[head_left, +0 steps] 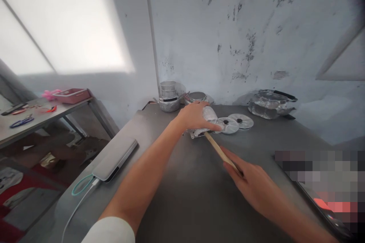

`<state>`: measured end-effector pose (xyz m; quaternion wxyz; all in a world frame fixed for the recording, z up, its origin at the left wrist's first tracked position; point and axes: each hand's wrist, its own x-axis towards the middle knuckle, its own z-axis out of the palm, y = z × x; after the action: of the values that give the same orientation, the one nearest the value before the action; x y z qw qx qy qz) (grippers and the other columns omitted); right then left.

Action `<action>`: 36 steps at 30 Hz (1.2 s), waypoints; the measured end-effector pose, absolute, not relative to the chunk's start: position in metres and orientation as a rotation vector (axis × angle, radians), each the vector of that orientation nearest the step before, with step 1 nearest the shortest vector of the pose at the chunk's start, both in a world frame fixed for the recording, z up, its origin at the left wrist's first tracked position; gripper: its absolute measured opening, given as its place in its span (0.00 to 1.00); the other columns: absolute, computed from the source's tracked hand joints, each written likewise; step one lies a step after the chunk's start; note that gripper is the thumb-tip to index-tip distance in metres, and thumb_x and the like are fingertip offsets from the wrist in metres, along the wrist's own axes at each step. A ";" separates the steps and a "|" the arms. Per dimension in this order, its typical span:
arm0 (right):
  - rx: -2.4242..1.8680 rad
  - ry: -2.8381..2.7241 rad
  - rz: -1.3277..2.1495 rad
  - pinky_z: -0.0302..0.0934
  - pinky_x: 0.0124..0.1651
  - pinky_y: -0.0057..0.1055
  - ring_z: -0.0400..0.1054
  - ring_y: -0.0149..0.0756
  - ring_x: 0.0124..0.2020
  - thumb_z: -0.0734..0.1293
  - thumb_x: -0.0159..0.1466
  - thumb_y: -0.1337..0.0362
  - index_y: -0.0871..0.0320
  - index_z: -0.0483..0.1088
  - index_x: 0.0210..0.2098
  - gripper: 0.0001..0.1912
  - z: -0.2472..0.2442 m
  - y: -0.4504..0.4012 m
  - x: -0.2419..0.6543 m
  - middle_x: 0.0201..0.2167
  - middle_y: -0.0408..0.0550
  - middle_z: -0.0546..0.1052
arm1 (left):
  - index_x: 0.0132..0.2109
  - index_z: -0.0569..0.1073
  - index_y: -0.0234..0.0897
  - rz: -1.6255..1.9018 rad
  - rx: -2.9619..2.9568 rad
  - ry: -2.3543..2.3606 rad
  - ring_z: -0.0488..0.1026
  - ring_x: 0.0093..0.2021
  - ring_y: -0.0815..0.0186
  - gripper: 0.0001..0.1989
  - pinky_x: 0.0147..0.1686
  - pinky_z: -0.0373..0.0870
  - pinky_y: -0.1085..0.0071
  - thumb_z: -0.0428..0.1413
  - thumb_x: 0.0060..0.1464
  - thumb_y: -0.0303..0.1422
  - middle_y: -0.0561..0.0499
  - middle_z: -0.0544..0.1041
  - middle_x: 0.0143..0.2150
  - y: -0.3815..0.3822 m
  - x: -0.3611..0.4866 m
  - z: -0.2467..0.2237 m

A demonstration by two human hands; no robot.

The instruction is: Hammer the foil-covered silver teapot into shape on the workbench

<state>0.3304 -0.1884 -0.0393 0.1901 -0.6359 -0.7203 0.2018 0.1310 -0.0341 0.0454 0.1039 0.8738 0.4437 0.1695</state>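
two bare hands are seen over a grey metal tabletop (pixel 182 182). the left hand (pixel 195 117) is laid on top of a small silvery metal pan (pixel 207 118) near the far edge of the table, its fingers curled down over the pan's top and pressing on it, so that much of the pan is covered. the right hand (pixel 251 182) is closed loosely round the near end of a long pale wooden handle (pixel 219 150), the forefinger stretched along it; the handle runs slantwise from that hand up to the pan.

the pan is judged to be light, thin and stiff, with a smooth surface that may slip under the palm; the wooden handle is judged rigid and rougher, and its near half appears the surest place for a grip, with the pan body steadied from above.

just beside the pan, on its right, two round silvery lids with dark knobs (pixel 235 123) lie flat. behind, stacked small metal pots (pixel 169 97) stand at the wall, and a glass-lidded pot (pixel 269 104) sits well to the right. a flat grey device with a cable (pixel 115 159) rests at the left edge.

whether anything is inside the pan cannot be told, and how the handle joins it is hidden under the fingers. the lower right corner is blurred out.
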 end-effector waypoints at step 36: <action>-1.804 -2.052 0.463 0.62 0.35 0.33 0.77 0.45 0.33 0.52 0.71 0.52 0.45 0.54 0.69 0.28 -0.040 -0.192 0.331 0.28 0.42 0.80 | 0.70 0.56 0.45 0.510 2.565 1.343 0.59 0.66 0.44 0.58 0.59 0.62 0.51 0.53 0.38 0.72 0.44 0.58 0.70 -0.036 0.132 0.048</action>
<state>0.3313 -0.1918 -0.0402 0.1845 -0.6399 -0.7278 0.1641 0.1318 -0.0358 0.0476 0.1006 0.8681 0.4545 0.1726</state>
